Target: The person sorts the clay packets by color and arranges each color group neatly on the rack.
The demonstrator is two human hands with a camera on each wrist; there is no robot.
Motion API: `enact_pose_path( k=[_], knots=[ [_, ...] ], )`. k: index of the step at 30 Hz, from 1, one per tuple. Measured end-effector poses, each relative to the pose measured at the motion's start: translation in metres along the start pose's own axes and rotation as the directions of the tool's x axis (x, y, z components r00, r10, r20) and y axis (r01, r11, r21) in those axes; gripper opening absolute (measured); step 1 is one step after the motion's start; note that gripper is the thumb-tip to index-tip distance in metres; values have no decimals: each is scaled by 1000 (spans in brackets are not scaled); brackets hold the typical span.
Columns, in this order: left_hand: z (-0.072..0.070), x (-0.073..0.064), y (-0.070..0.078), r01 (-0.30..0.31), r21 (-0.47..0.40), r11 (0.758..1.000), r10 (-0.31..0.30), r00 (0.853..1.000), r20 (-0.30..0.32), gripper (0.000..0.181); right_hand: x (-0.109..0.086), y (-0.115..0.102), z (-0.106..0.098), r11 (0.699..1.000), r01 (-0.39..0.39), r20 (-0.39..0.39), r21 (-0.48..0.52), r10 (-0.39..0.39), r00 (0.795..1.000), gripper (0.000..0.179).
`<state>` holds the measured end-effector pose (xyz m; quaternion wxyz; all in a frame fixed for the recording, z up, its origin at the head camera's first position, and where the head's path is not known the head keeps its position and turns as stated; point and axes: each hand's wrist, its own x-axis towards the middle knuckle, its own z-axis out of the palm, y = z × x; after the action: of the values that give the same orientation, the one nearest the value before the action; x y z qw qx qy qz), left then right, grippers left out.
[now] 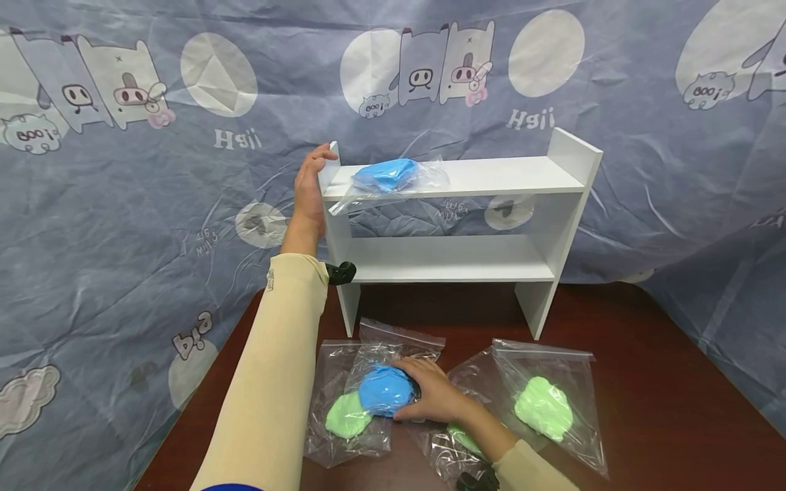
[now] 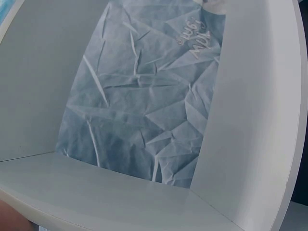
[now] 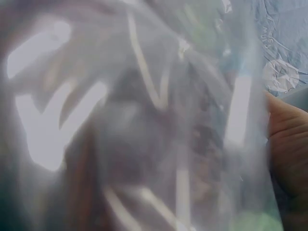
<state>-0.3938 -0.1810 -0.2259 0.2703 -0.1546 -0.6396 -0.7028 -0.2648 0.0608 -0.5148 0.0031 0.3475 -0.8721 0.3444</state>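
A white two-tier shelf (image 1: 451, 259) stands on the table. My left hand (image 1: 310, 184) holds the top of its left side panel, fingers bent over the edge; in the left wrist view only a bit of that hand (image 2: 12, 219) shows at the lower left corner. On the table, my right hand (image 1: 432, 392) grips a clear zip bag of blue clay (image 1: 385, 390), thumb and fingers around the lump. Under and beside it lies a bag with flattened green clay (image 1: 347, 416). Blurred clear plastic (image 3: 144, 134) fills most of the right wrist view.
Another bag of blue clay (image 1: 387, 175) lies on the upper shelf board, its plastic hanging over the front edge. Green clay (image 1: 544, 408) in a zip bag lies at right, and more green clay (image 1: 464, 438) sits partly under my right forearm. Patterned cloth (image 1: 153, 204) hangs behind.
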Motion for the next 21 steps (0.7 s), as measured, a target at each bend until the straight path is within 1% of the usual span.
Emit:
enact_pose_path(
  k=[5, 7, 10, 12, 16, 21],
  knots=[
    [-2, 1, 0, 19, -4, 1000, -19, 1000, -1, 25, 0, 1, 1, 1000, 12, -21, -12, -13, 1000, 93],
    [-2, 2, 0, 16, -2, 1000, -16, 1000, -5, 25, 1, 1, 1, 1000, 14, -30, -12, -15, 999, 92],
    [-1, 2, 2, 9, -22, 1000, -9, 1000, -7, 25, 1, 2, 1, 1000, 10, -38, -10, -10, 999, 91],
    [-1, 3, 0, -4, -17, 1000, 4, 1000, -7, 24, 0, 1, 1, 1000, 4, -41, -6, -4, 999, 89],
    [0, 0, 0, -10, 9, 1000, 10, 1000, 3, 24, -1, -1, 0, 1000, -12, -46, 6, 12, 999, 86],
    [-1, -1, -1, -8, 15, 1000, 7, 1000, 11, 26, -4, -3, -1, 999, -27, -57, 30, 29, 998, 85]
  ],
)
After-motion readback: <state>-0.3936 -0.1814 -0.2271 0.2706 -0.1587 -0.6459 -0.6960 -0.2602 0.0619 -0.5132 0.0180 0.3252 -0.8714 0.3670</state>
